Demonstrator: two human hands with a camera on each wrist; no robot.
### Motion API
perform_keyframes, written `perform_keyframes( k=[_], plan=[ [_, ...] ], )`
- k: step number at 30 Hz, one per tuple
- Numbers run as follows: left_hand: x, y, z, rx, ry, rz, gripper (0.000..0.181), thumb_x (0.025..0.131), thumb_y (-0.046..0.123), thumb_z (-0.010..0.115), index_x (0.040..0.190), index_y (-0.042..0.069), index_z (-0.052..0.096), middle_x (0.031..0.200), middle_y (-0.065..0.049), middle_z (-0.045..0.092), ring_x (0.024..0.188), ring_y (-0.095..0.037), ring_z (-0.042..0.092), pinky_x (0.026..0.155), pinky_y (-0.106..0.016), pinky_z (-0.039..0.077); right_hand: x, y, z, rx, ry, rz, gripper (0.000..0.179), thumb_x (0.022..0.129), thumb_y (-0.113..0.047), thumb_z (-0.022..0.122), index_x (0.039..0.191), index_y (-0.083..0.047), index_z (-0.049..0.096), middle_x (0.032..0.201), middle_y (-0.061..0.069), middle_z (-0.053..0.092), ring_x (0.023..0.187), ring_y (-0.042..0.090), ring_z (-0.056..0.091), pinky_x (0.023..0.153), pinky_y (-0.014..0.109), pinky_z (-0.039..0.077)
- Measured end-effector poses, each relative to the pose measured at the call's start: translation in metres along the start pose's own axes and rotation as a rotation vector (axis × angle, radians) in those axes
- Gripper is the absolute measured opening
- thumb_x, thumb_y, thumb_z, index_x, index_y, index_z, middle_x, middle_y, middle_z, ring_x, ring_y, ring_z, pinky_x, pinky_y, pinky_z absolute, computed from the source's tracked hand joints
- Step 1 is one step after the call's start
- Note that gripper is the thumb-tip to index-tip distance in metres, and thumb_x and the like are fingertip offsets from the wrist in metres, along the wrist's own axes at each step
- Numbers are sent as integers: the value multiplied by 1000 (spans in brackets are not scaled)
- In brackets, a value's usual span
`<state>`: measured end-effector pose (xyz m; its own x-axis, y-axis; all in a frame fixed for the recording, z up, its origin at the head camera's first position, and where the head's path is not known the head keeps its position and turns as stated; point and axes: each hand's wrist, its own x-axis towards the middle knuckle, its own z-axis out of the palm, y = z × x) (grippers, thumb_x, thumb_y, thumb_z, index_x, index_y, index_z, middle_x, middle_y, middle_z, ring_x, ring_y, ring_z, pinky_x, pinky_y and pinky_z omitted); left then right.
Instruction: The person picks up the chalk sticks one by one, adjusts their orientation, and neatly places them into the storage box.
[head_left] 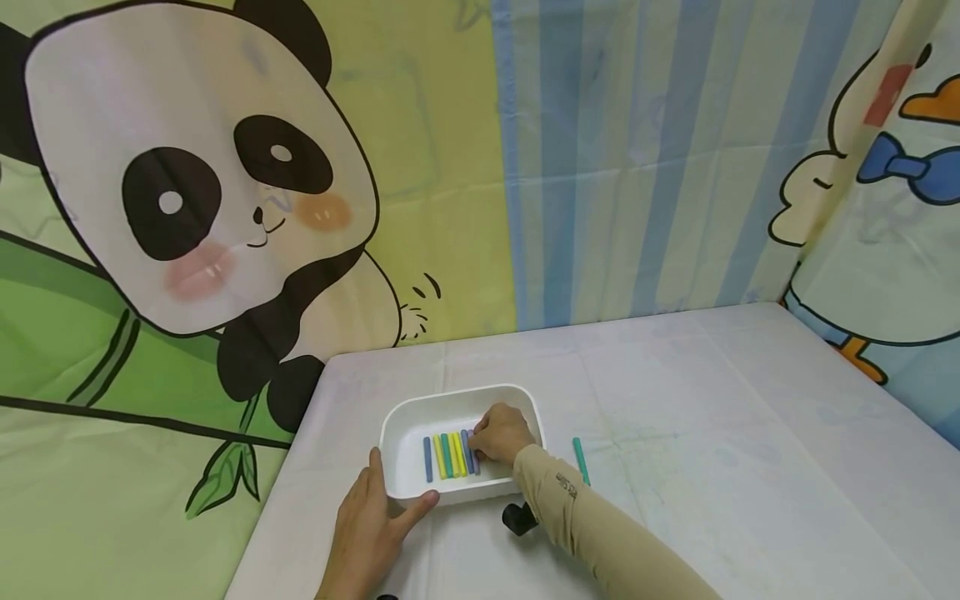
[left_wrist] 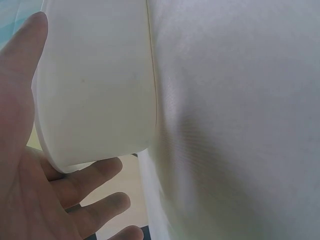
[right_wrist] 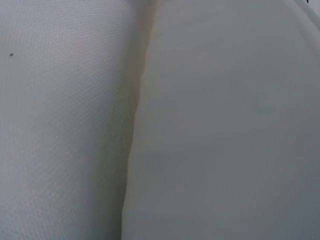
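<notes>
A white tray [head_left: 407,462] holds a row of blue, yellow, green and purple chalk sticks [head_left: 447,456] lying side by side. Inside it, the right hand [head_left: 502,433] reaches down, its fingertips pinching a purple chalk stick [head_left: 476,460] at the row's right end. At the near left corner the left hand [head_left: 367,521] rests against the tray, thumb by the front wall and straight fingers along the left side. In the left wrist view, those spread fingers [left_wrist: 95,180] touch the tray's wall [left_wrist: 100,85]. The right wrist view shows only tray wall [right_wrist: 220,120] and cloth.
A green chalk stick [head_left: 581,461] lies on the white-covered table [head_left: 697,433], right of the tray. Below the right cuff is a small black object [head_left: 519,518]. A printed curtain [head_left: 435,183] with a panda rises behind the table.
</notes>
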<state>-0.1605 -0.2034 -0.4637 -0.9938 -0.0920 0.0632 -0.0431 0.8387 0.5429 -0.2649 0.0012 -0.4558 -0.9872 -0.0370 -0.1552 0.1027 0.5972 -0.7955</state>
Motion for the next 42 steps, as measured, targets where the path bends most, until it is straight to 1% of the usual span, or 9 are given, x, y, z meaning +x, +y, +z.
perform_keyframes(
  k=[4,10,15,20,23,28,35,38,42],
  plan=[
    [0,0,1,1,-2,2,130,77,80,65,159,-5,11,155,-28,37,141,-45,36,114,-63,29,-1,0,-3,3,-3,-10,8,79,-8,80,78,-5,73,57,2,65,57,14,62,55,25,46],
    [0,1,1,-7,4,16,129,77,79,66,160,-3,12,152,-26,41,140,-43,39,113,-63,31,-7,-3,-9,25,-23,-5,7,79,-9,79,79,-5,73,59,3,66,59,14,61,59,25,47],
    [-1,1,1,-10,8,28,127,77,79,66,160,-1,13,150,-24,43,138,-41,41,112,-62,33,-12,-5,-11,40,-23,-14,7,79,-8,78,84,-4,75,63,3,67,60,14,61,57,25,47],
    [-1,2,1,-13,3,15,126,77,79,66,160,0,14,150,-23,44,137,-40,43,111,-62,35,-18,-7,-12,74,-27,-28,11,79,-7,78,89,-2,75,67,5,69,59,14,62,55,25,50],
    [-1,2,1,-16,2,13,126,77,79,66,161,1,14,150,-23,44,137,-40,43,111,-62,35,-22,-8,-14,96,-26,-23,11,80,-6,77,90,-3,75,69,6,69,60,14,62,55,26,51],
    [-1,-1,1,-8,-1,8,128,77,80,65,160,-2,11,151,-26,42,138,-42,41,112,-63,34,-28,-10,-19,136,-33,-21,15,80,-8,76,95,-4,74,72,6,69,62,15,61,55,26,50],
    [-1,-1,1,-12,-5,1,128,78,78,66,160,-3,12,151,-26,41,139,-42,40,112,-63,33,-40,-10,-28,187,-44,-82,18,83,-12,76,99,-4,73,78,1,69,71,22,70,58,29,54],
    [-1,0,0,-11,-8,-11,128,78,78,66,160,-3,10,153,-26,40,140,-43,39,112,-63,32,-45,-9,-33,192,-45,-111,19,84,-13,76,101,-4,73,79,1,69,73,24,70,59,30,55],
    [-1,0,-1,-17,-11,-23,129,78,78,67,160,-2,9,152,-26,40,140,-43,39,112,-64,32,-51,-10,-40,176,-40,-138,21,85,-15,76,103,-4,74,80,0,69,72,22,69,58,30,55]
  ],
)
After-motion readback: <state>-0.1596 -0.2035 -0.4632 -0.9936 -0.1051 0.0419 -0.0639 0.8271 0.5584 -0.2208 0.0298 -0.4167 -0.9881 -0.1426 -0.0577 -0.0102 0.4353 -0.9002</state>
